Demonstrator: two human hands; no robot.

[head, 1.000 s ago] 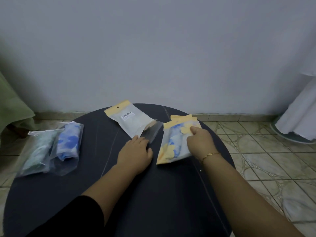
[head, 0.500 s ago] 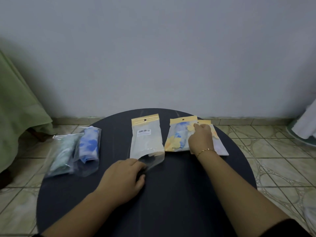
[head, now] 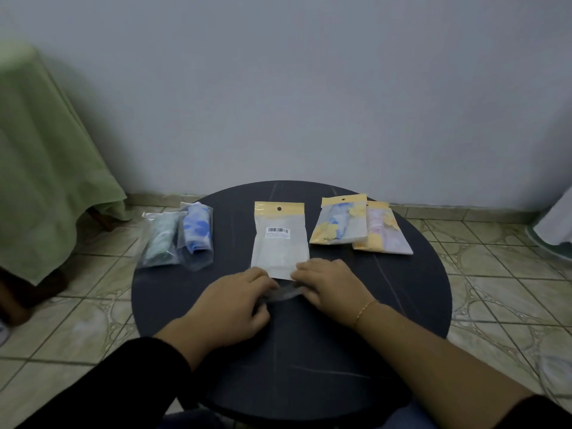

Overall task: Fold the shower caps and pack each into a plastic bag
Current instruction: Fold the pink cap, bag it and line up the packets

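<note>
Sitting at a round dark desk (head: 411, 292), the person has both hands down on the near end of a frosted plastic bag (head: 280, 243) that lies flat in the middle, its yellow header card pointing toward the wall and a barcode sticker showing on its face. The left hand (head: 238, 300) has its fingers (head: 263, 278) curled onto the bag's clear open flap, and the right hand (head: 331, 284), a thin gold bracelet (head: 365, 311) at its wrist, pinches the same flap from the other side, so the edge bunches between them. Whether a shower cap is inside this bag I cannot tell. To the left, near the desk's edge, lie two clear bags side by side, one holding a rolled green cap (head: 161, 243), the other a rolled blue-and-white cap (head: 198, 232). To the right, two yellow-topped packets overlap: one with a blue floral cap (head: 337, 224), and behind it a pinkish one (head: 387, 233). A green cloth (head: 46, 156) drapes furniture at the far left, over a tiled floor (head: 495, 274).
</note>
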